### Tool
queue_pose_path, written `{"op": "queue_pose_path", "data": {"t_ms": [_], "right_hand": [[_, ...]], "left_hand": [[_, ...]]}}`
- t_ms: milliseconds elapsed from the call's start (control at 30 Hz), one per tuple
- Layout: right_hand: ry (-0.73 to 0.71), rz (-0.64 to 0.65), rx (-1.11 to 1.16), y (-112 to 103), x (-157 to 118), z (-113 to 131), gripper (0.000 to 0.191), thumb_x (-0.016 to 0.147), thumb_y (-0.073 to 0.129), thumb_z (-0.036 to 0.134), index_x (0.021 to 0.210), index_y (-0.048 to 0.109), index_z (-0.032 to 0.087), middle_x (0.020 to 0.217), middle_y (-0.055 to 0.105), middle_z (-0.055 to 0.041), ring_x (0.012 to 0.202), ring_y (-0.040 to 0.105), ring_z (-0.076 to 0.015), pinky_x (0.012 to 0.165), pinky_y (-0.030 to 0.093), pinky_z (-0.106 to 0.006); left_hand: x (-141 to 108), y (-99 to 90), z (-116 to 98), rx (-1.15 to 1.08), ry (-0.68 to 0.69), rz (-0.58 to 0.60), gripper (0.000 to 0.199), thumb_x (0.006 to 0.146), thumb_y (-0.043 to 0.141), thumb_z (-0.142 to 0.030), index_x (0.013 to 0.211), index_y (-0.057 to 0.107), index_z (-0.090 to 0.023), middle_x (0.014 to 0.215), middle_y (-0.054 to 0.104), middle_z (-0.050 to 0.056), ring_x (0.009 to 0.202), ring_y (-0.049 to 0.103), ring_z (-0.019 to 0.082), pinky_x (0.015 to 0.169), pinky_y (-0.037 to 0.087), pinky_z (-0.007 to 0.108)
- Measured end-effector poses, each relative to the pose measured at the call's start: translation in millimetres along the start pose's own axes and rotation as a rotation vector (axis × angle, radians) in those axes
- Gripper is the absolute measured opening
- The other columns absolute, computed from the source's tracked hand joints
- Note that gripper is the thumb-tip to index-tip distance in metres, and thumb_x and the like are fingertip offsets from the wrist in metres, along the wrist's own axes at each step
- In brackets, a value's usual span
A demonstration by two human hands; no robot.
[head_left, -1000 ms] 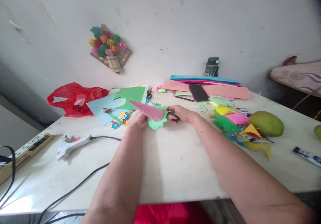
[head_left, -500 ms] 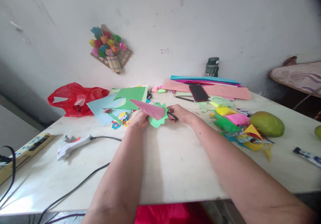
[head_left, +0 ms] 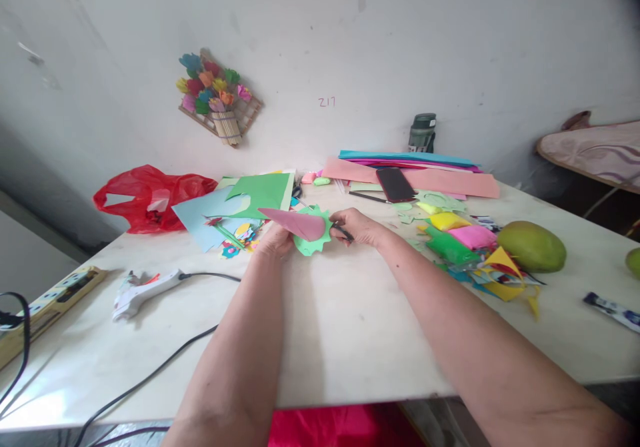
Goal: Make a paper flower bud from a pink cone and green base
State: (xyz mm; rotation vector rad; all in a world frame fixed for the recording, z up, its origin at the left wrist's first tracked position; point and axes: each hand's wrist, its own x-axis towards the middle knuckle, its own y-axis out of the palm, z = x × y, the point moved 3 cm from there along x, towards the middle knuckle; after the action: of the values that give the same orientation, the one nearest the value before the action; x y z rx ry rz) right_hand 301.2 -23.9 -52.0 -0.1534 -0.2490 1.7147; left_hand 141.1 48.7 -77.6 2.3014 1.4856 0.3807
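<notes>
A pink paper cone (head_left: 299, 225) with a light green, jagged-edged paper brim (head_left: 313, 245) is held above the table. My left hand (head_left: 278, 240) is closed on it from the left; the cone covers part of its fingers. My right hand (head_left: 356, 225) grips dark-handled scissors (head_left: 342, 232) at the right edge of the brim. The scissors' blades are mostly hidden by the green paper.
A white glue gun (head_left: 145, 295) and its black cord lie on the left, near a power strip (head_left: 55, 307). Coloured papers (head_left: 265, 193), a red plastic bag (head_left: 150, 197), a phone (head_left: 395, 185), clay packets (head_left: 453, 247) and a green fruit (head_left: 533, 245) lie around the hands.
The paper cone has tilted slightly, its tip dropping lower. My right hand and the scissors have shifted a little to the left, still at the brim's edge.
</notes>
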Motion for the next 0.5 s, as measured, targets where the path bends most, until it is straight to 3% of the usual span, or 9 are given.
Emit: {"op": "queue_pose_path", "data": {"t_ms": [100, 233, 400, 500], "right_hand": [[0.001, 0.009, -0.019, -1.4, 3.9, -5.9, 0.005, 0.068, 0.064, 0.014, 0.071, 0.06, 0.011, 0.04, 0.046, 0.0068, 0.032, 0.038, -0.0052, 0.033, 0.03, -0.018], [0.022, 0.026, -0.035, -2.3, 5.2, -8.8, 0.012, 0.07, 0.066, 0.021, 0.074, 0.062, 0.01, 0.041, 0.045, 0.0067, 0.032, 0.037, -0.0047, 0.032, 0.029, -0.018], [0.04, 0.052, -0.033, -3.2, 1.6, -7.5, 0.013, 0.07, 0.067, 0.021, 0.075, 0.062, 0.01, 0.044, 0.046, 0.0064, 0.035, 0.038, -0.0045, 0.033, 0.031, -0.017], [0.056, 0.058, -0.086, -5.8, 0.5, -9.3, 0.018, 0.071, 0.068, 0.026, 0.079, 0.062, 0.011, 0.045, 0.047, 0.006, 0.034, 0.041, -0.0051, 0.031, 0.027, -0.017]], "left_hand": [[-0.5, -3.3, -1.8, -0.031, -0.012, -0.09, 0.02, 0.055, 0.076, -0.009, 0.068, 0.062, -0.014, 0.061, 0.065, 0.001, 0.057, 0.06, 0.012, 0.059, 0.05, 0.022], [-0.7, -5.0, -2.6, -0.003, -0.02, -0.119, 0.022, 0.055, 0.075, -0.006, 0.069, 0.061, -0.015, 0.059, 0.063, 0.0, 0.051, 0.057, 0.01, 0.052, 0.049, 0.02], [0.8, -6.6, -2.7, 0.027, -0.033, -0.061, 0.03, 0.054, 0.078, -0.012, 0.079, 0.062, -0.013, 0.056, 0.061, -0.002, 0.044, 0.054, 0.009, 0.044, 0.044, 0.018], [0.5, -6.3, -3.4, 0.06, -0.04, -0.023, 0.035, 0.055, 0.078, -0.013, 0.086, 0.062, -0.014, 0.059, 0.062, -0.002, 0.047, 0.056, 0.009, 0.047, 0.045, 0.018]]}}
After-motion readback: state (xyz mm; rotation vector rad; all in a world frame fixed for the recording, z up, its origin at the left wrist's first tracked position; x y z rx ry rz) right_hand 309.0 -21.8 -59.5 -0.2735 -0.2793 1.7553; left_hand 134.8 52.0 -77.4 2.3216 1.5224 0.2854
